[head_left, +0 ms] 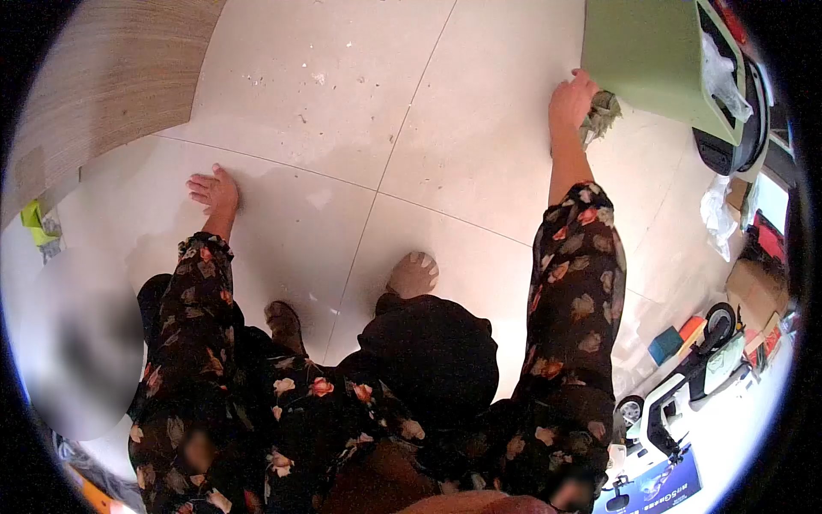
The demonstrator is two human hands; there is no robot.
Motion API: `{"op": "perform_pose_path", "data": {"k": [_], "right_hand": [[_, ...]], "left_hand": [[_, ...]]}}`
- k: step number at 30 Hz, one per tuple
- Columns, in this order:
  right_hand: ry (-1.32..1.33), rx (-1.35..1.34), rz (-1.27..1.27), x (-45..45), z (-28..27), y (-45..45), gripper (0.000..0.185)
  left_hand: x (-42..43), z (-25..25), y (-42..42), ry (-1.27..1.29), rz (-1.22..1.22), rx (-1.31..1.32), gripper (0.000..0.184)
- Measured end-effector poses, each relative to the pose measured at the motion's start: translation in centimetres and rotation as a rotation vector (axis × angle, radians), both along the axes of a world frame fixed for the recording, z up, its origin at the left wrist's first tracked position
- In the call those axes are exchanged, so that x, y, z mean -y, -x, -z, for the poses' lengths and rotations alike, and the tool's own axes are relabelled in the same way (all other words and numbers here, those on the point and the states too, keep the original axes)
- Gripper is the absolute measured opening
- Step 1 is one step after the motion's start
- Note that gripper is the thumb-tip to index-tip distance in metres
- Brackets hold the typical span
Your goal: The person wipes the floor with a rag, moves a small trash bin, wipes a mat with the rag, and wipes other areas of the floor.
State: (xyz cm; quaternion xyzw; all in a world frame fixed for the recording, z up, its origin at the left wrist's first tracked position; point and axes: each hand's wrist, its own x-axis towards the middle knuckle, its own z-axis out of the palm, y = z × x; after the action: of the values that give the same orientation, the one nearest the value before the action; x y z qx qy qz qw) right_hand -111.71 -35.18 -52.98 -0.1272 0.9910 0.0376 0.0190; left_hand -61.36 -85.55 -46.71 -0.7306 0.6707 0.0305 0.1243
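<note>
My right hand [572, 101] is stretched far forward, low beside a green box-like container [646, 60]. Its fingers are closed on a crumpled grey-green rag [601, 116], partly hidden behind the hand. Away to the left, my left hand [218, 190] is held out over the floor with its fingers apart and nothing in them. Small crumbs and bits of debris [318, 79] lie scattered on the pale tiled floor [342, 158] between and ahead of the hands.
A wood-grain panel [120, 68] curves along the upper left, with a bright green object [36, 223] below it. White plastic bags [717, 214], cardboard [758, 295] and a white toy vehicle [685, 394] crowd the right side. A blurred shape covers the lower left.
</note>
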Motion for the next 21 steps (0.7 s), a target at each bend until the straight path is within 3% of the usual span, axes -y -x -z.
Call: {"op": "perform_pose_path", "data": {"k": [3, 5, 10, 13, 16, 19, 21], "right_hand": [[-0.275, -0.080, -0.056, -0.5, -1.3, -1.4, 0.022], [-0.308, -0.018, -0.051, -1.2, -1.2, -0.9, 0.022], [0.103, 0.077, 0.048, -2.2, 0.7, 0.3, 0.034], [0.285, -0.012, 0.289, -1.7, 0.7, -0.1, 0.032], [0.245, -0.065, 0.107, -1.7, 0.3, 0.8, 0.033], [0.330, 0.144, 0.274, -0.8, -0.7, 1.0, 0.029], [0.607, 0.194, 0.292, -0.9, -0.5, 1.3, 0.026]], "left_hand": [[0.1, -0.3, 0.6, 0.021, -0.010, 0.024, 0.087], [0.1, -0.1, 0.5, -0.007, -0.010, 0.037, 0.086], [0.2, 0.3, 0.1, 0.009, -0.007, 0.034, 0.086], [0.5, 0.6, -0.6, 0.015, 0.011, 0.010, 0.087], [0.9, 0.6, -0.5, 0.006, 0.024, -0.027, 0.087], [1.3, 1.2, -0.6, 0.004, 0.033, -0.025, 0.087], [0.9, 1.6, -0.4, 0.010, 0.034, -0.008, 0.086]]}}
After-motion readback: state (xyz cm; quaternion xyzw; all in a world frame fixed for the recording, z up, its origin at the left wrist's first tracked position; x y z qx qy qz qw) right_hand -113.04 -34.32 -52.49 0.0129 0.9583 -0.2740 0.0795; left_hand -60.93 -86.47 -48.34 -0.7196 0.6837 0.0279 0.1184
